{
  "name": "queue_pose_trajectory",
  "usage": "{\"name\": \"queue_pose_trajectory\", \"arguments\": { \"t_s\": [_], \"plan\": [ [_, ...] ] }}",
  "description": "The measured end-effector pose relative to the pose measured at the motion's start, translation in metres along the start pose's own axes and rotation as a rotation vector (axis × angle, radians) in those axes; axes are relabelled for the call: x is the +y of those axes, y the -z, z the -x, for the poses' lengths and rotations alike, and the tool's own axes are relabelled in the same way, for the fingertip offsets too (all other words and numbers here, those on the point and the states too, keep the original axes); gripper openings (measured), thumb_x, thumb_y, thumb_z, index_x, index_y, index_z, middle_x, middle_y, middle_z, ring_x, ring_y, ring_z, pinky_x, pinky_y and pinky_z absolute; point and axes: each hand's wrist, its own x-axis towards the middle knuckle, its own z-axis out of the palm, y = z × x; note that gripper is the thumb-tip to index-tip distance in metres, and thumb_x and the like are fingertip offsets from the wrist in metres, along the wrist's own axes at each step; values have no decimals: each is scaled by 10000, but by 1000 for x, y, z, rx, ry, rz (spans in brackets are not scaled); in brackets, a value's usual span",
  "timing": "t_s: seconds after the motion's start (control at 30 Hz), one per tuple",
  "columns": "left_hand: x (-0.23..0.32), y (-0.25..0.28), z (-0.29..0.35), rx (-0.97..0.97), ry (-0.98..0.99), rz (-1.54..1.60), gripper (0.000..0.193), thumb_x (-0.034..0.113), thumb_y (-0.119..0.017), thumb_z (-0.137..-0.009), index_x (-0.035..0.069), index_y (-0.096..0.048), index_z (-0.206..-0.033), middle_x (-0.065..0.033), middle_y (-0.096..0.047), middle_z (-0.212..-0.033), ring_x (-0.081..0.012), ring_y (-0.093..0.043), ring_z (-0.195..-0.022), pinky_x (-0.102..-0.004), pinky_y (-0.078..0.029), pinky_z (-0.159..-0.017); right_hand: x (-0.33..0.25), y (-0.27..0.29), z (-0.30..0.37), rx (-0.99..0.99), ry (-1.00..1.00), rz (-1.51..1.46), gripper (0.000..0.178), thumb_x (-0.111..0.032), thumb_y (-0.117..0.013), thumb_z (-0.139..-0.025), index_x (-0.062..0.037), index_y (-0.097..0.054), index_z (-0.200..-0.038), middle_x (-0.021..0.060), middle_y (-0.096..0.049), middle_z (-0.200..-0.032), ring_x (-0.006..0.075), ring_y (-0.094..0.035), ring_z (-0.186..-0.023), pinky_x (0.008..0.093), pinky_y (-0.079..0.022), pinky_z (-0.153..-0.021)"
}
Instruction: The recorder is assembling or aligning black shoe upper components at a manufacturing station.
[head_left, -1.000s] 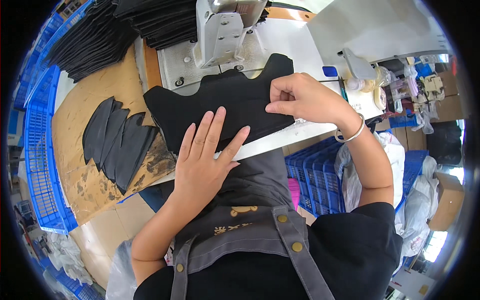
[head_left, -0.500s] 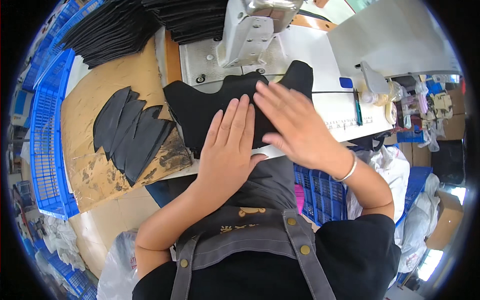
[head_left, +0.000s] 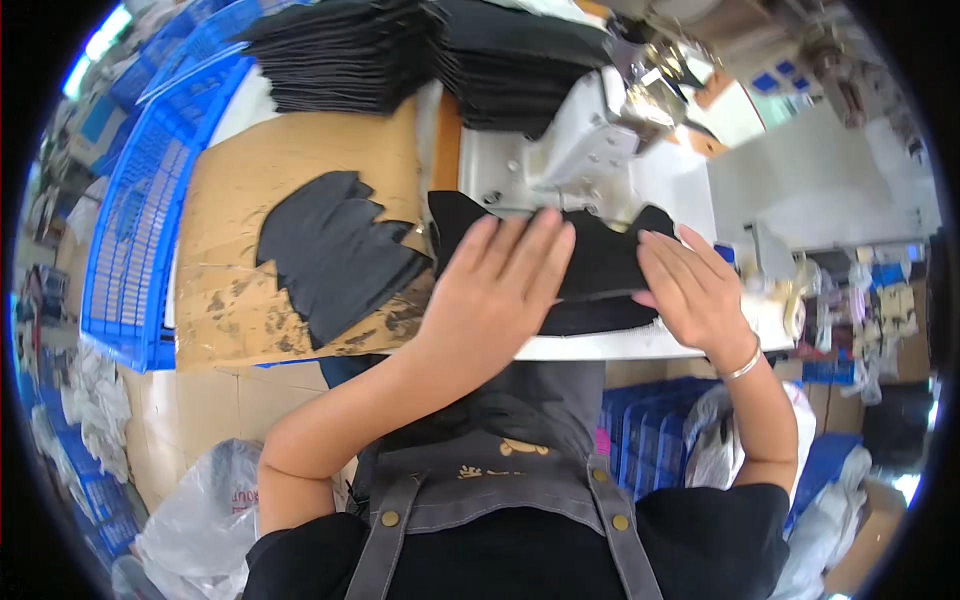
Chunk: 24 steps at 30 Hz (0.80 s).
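Observation:
A black sheet piece [head_left: 605, 255] with a scalloped far edge lies on the white worktable in front of the sewing machine [head_left: 585, 135]. My left hand [head_left: 495, 285] rests on its left part, fingers stretched and slightly apart. At the right end is my right hand [head_left: 695, 295], fingers extended over the piece and the thumb by its near edge; whether it pinches the edge is hard to see. Another black layer [head_left: 600, 318] shows below the near edge. Left of my hands, several dark grey jagged-edged pieces [head_left: 335, 255] overlap on a brown board.
The stained brown board [head_left: 225, 240] covers the table's left side, beside a blue plastic crate [head_left: 135, 250]. Tall stacks of black pieces [head_left: 340, 60] stand at the back. Blue crates [head_left: 650, 430] and a white plastic bag [head_left: 205, 510] sit below the table's front edge.
My hands have moved apart, the right one to the piece's right end. A second black layer now shows along the near edge. The whole view has shifted, with more of the stacks visible.

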Motion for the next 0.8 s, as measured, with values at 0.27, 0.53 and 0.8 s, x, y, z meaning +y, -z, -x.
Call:
{"name": "queue_pose_trajectory", "arguments": {
  "t_s": [0.27,0.53,0.8],
  "plan": [
    [-66,102,23,297,239,-314,356,19,-544,-817,-6,-622,-1163,-129,-622,-1207,-277,-586,-1139,-412,-436,-986,-35,23,-9,45,-279,-343,505,-175,-664,-791,-19,-549,-1257,169,-541,-1327,330,-531,-1204,462,-394,-1016],
    [-162,41,-89,533,50,-437,332,-6,-557,-777,72,-618,-1093,-88,-659,-1086,-254,-620,-1000,-361,-490,-882,-50,2,5,24,-346,-447,483,-53,-680,-715,0,-586,-1186,162,-549,-1317,327,-543,-1178,445,-425,-992],
    [-119,-14,-131,249,-150,14,453,382,-583,-888,63,-581,-1209,-99,-620,-1179,-252,-560,-1132,-382,-376,-998,-59,-1,6,-6,-358,-508,419,-17,-673,-716,22,-607,-1127,168,-573,-1275,324,-557,-1149,424,-443,-969]
  ]
}}
